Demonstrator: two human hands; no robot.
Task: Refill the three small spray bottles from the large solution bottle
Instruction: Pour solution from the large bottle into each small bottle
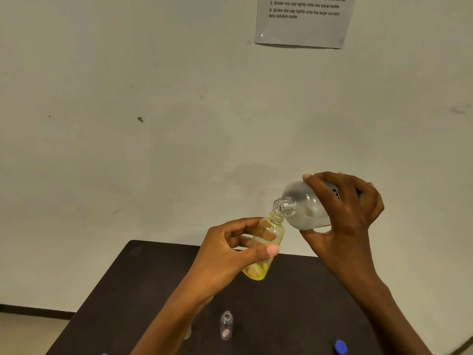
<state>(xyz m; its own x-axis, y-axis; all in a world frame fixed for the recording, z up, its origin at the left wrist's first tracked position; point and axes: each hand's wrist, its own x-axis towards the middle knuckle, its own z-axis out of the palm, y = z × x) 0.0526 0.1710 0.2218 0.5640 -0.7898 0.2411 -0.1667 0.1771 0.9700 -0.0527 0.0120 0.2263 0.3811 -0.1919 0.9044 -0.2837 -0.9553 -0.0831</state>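
My left hand [230, 249] grips a small yellow-tinted bottle [266, 248] above the table, its open neck tilted up to the right. My right hand [343, 213] holds the large frosted solution bottle [304, 208] tipped on its side, with its uncapped mouth touching the small bottle's neck. A small clear bottle [226, 325] stands uncapped on the table near the front, below my left forearm. Part of another clear bottle [188, 333] shows just behind that forearm.
The dark table [143, 280] stands against a pale wall. A blue cap [340, 346] lies near the front right edge. A printed instruction sheet [304, 21] hangs on the wall above.
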